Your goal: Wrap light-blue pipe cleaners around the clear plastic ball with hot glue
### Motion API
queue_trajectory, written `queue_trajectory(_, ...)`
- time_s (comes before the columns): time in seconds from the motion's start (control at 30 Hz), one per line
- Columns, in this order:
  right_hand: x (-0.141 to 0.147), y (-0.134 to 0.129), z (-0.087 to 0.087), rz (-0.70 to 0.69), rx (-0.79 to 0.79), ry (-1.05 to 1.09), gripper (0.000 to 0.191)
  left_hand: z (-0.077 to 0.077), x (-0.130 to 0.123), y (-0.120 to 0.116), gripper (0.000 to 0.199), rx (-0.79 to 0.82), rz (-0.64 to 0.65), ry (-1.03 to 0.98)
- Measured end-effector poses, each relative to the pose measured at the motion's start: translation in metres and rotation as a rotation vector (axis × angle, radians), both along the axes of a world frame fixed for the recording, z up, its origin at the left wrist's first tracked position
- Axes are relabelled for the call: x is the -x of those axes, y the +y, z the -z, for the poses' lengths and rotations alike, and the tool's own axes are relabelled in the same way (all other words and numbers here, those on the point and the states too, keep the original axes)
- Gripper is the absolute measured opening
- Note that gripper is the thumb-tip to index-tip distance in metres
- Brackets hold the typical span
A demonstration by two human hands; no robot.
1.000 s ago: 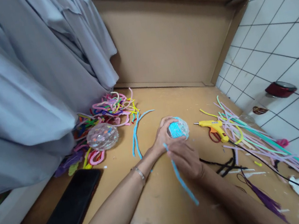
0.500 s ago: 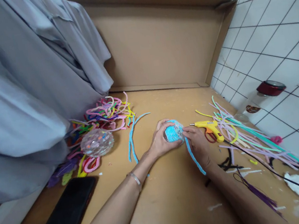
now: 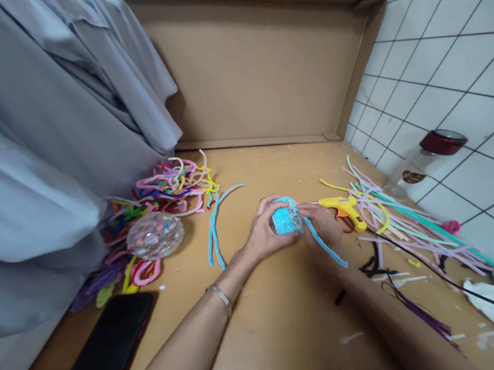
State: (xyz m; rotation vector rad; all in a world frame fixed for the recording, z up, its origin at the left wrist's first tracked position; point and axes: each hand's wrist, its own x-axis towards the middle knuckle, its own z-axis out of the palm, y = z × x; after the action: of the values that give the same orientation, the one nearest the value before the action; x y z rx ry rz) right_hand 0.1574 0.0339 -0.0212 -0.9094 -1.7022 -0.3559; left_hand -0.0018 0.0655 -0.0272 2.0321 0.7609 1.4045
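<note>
My left hand [image 3: 267, 229] is wrapped round a clear rounded ball [image 3: 286, 220] that is largely covered with coils of light-blue pipe cleaner. At the ball's right side, my right hand [image 3: 321, 223] pinches a blue pipe cleaner [image 3: 325, 246], whose loose end hangs down to the right across the hand. Just right of those fingers lies a yellow hot glue gun [image 3: 344, 209], its nozzle pointing left towards them. Several blue pipe cleaners [image 3: 214, 233] rest on the table left of my left hand.
A second clear ball [image 3: 155, 235] sits by a heap of coloured pipe cleaners [image 3: 172, 184] at the left, near a black phone [image 3: 101, 361]. Pastel pipe cleaners [image 3: 415, 222], a red-lidded jar [image 3: 429, 161] and a purple tassel [image 3: 421, 313] are at right. Cardboard [image 3: 253, 73] stands behind.
The loose end of the blue pipe cleaner has swung right and up. My right hand has turned slightly at the ball, while my left hand keeps its hold. The view has shifted a little.
</note>
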Motion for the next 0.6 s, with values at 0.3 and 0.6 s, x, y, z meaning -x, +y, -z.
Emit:
queue_trajectory(0.3,-0.0005,0.0013,-0.0003,0.106,0.031,-0.12,0.021,0.0008,0.0003,0.0007,0.059,0.015,-0.009,0.027)
queue_trajectory(0.6,0.0004,-0.002,-0.0017,0.059,-0.016,-0.116,0.018,0.0025,0.0009,0.0014,0.06,0.024,-0.008,0.023)
